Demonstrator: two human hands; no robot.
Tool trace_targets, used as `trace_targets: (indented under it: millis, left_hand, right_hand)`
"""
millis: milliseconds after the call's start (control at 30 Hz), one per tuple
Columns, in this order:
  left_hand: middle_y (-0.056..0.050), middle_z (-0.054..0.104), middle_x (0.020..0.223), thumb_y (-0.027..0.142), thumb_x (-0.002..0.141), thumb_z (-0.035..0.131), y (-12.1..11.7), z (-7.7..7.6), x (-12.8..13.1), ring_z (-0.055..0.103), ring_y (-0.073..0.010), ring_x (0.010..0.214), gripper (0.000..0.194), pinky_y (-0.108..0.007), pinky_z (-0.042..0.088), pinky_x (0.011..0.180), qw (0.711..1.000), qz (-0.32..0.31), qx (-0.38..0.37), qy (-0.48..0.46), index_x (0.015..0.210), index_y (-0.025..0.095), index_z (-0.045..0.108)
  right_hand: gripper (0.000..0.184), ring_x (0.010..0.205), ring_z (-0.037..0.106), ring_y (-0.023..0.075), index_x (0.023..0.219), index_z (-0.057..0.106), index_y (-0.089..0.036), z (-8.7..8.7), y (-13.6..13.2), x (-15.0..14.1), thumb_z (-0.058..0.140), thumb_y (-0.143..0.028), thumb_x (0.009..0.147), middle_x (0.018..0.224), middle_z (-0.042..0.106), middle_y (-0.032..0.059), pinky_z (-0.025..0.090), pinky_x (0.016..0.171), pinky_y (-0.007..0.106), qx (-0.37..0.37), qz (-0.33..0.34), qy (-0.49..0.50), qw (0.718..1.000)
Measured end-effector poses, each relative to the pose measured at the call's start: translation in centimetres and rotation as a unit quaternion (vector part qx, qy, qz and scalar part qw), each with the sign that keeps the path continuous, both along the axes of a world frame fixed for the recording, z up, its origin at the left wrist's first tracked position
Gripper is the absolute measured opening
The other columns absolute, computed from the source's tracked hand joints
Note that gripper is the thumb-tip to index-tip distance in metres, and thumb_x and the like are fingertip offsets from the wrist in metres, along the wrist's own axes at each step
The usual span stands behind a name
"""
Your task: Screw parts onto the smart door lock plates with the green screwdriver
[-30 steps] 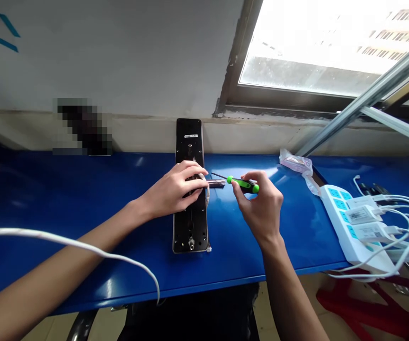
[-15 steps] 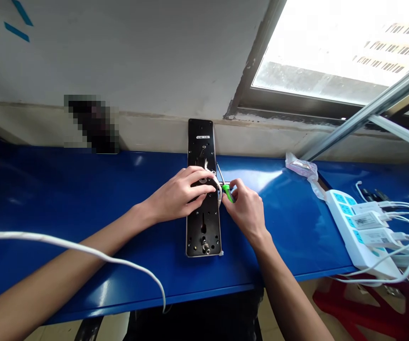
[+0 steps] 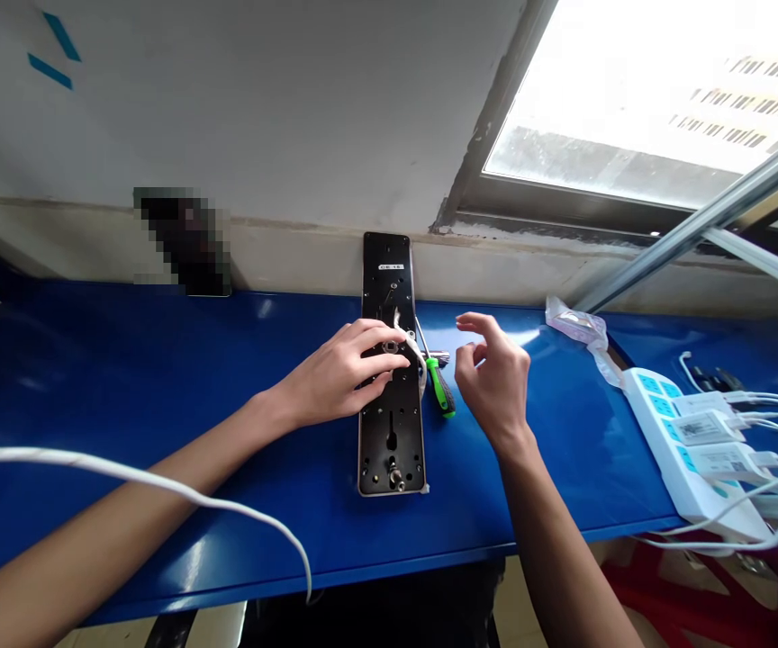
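Note:
A long black metal panel (image 3: 376,432), with holes, screws and a small white label near its far end, lies lengthwise on the blue table. Across its middle rests my left hand (image 3: 355,369), fingers stretched and slightly spread, fingertips by a short white cable (image 3: 421,364). Whether they press on the cable I cannot tell. Just right of the panel is a screwdriver (image 3: 441,391) with a green and black handle, its shaft pointing away. Beside it is a shiny metal piece (image 3: 440,356), partly covered. My right hand (image 3: 493,378) hovers to the right of the screwdriver, fingers curved and apart, holding nothing.
A white power strip (image 3: 659,441) with several plugged-in adapters and cables stands at the right. Near it lies a clear plastic bag (image 3: 574,321). Another white cable (image 3: 227,506) hangs across my left forearm. Wall and window border the table's far side.
My right hand has let go of the screwdriver and moved right, leaving it beside the panel. My left hand stays on the panel. The view has shifted slightly.

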State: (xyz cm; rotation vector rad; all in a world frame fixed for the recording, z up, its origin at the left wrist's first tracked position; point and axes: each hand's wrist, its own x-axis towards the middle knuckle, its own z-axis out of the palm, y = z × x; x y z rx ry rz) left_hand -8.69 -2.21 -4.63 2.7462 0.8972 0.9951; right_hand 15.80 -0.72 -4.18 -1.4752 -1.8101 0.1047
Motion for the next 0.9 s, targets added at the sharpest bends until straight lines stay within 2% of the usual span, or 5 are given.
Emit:
trace_targets:
  millis: [200,433,567,733,900]
  left_hand:
    - [-0.013,0.065,0.139,0.011,0.099,0.059,0.1,0.0,0.0,0.054,-0.0292,0.133,0.029,-0.051,0.051,0.113,1.0,0.007,-0.003,-0.004,0.124,0.02,0.072]
    - [-0.012,0.067,0.132,0.014,0.099,0.06,0.4,-0.1,-0.6,0.057,-0.0284,0.129,0.025,-0.051,0.052,0.111,0.997,0.057,-0.011,-0.041,0.12,0.021,0.073]
    - [-0.009,0.069,0.121,0.018,0.099,0.059,1.3,0.1,-0.7,0.063,-0.0253,0.117,0.022,-0.043,0.056,0.103,0.989,0.12,-0.025,-0.08,0.116,0.022,0.073]
    - [-0.003,0.065,0.098,0.023,0.094,0.063,2.8,0.9,-0.6,0.065,-0.0187,0.087,0.019,-0.033,0.054,0.082,0.969,0.203,-0.084,-0.111,0.113,0.02,0.066]
    - [0.0,0.063,0.088,0.026,0.091,0.068,3.6,1.1,-0.8,0.063,-0.0167,0.078,0.012,-0.029,0.05,0.073,0.959,0.207,-0.128,-0.148,0.1,0.021,0.062]
  right_hand:
    - [0.036,0.053,0.051,0.0081,0.106,0.065,-0.023,1.7,1.1,-1.6,0.047,-0.007,0.078,0.105,0.077,0.001,0.049,0.064,0.027,0.052,0.048,0.067,0.995]
    - [0.038,0.065,0.056,0.016,0.104,0.068,-0.024,3.5,2.1,-3.3,0.049,-0.009,0.074,0.083,0.069,0.0002,0.053,0.09,0.039,0.064,0.116,0.068,0.989]
    - [0.038,0.077,0.062,0.0146,0.108,0.067,-0.022,4.7,4.2,-3.6,0.049,-0.009,0.078,0.104,0.075,0.0027,0.054,0.086,0.032,0.027,0.192,0.051,0.98]
    - [0.03,0.069,0.065,0.0117,0.114,0.072,-0.023,5.4,7.2,-4.3,0.065,-0.019,0.086,0.079,0.075,-0.0027,0.054,0.072,0.025,-0.072,0.302,-0.015,0.951]
    - [0.009,0.067,0.064,0.0115,0.095,0.077,-0.02,4.5,8.7,-5.4,0.072,-0.025,0.089,0.075,0.073,-0.0004,0.051,0.069,0.025,-0.072,0.307,-0.037,0.948]
